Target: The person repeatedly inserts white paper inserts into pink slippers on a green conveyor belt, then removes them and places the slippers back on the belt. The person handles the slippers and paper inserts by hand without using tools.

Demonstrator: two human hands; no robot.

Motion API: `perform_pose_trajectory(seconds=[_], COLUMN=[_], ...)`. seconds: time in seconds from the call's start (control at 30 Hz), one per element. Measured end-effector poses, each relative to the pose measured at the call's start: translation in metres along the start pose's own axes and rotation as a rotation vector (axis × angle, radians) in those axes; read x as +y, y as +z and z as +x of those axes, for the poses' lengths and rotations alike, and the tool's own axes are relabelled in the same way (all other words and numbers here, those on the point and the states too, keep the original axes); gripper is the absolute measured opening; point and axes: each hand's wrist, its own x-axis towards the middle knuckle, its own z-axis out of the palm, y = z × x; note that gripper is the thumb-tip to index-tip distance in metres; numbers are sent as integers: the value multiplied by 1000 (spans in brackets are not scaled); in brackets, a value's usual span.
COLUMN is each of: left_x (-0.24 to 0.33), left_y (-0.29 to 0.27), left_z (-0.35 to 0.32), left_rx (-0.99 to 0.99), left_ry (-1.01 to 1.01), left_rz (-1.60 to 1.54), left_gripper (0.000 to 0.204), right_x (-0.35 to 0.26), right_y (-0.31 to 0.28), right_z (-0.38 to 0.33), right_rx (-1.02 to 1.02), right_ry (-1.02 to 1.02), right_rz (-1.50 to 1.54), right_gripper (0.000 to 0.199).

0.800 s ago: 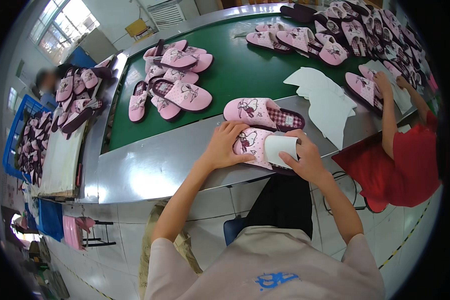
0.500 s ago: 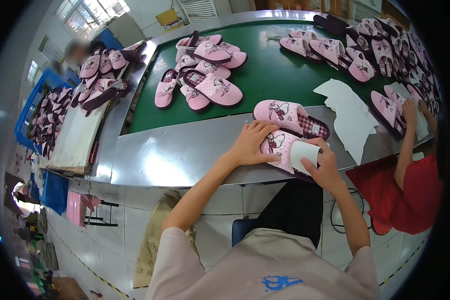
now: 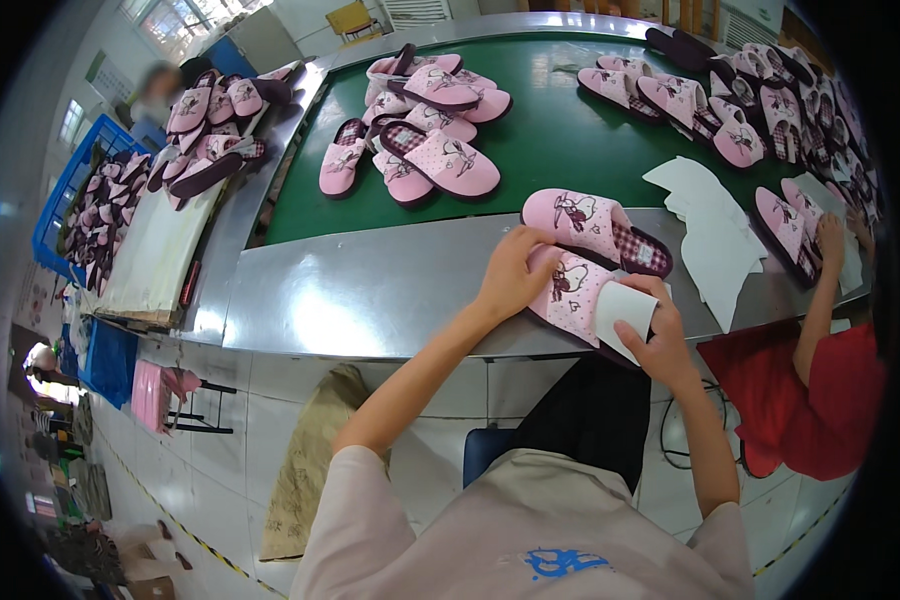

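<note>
In the head view, a pink slipper [image 3: 573, 292] is held flat on the steel bench [image 3: 370, 295], at about two o'clock from the picture's centre, close to the near edge. The left hand [image 3: 515, 272] is pressed down over the toe end of this slipper, fingers spread and gripping its upper. The right hand [image 3: 658, 338] is closed around a white paper insert [image 3: 625, 315], which is set at the slipper's open heel end. The step in hand is judged to be the stuffing of the insert into the slipper; the next move would call for the paper to be pushed further under the upper while the slipper is kept from sliding.

A second pink slipper [image 3: 595, 228], with a checked lining, lies just beyond the first, at one o'clock from it and touching it or nearly so. A stack of white paper sheets [image 3: 710, 225] is laid at three o'clock from that pair. More slippers [image 3: 420, 135] are heaped on the green belt [image 3: 560, 140] at twelve o'clock.

A blue crate [image 3: 55, 215] is seen at nine o'clock, at the far left, and is filled with dark and pink slippers. Another person in a red top [image 3: 820, 400] is seated at four o'clock, with a hand [image 3: 830, 240] on a slipper at the bench edge.
</note>
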Motion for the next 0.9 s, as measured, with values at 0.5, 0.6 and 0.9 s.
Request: perform_pose_trajectory(seconds=[0.5,0.6,0.9], left_x=[17,30,91], left_y=[-28,-25,-65], left_z=[-14,-22,13], left_rx=[216,256,256], left_ry=[-796,-835,-123], left_rz=[-1136,-1274,-1206], left_gripper=[35,42,60], right_x=[-3,-6,-76], right_y=[30,37,84], right_z=[-9,-10,90], right_rx=[187,216,551], right_ry=[-64,-48,-343], right_rz=[64,99,352], right_gripper=[38,38,45])
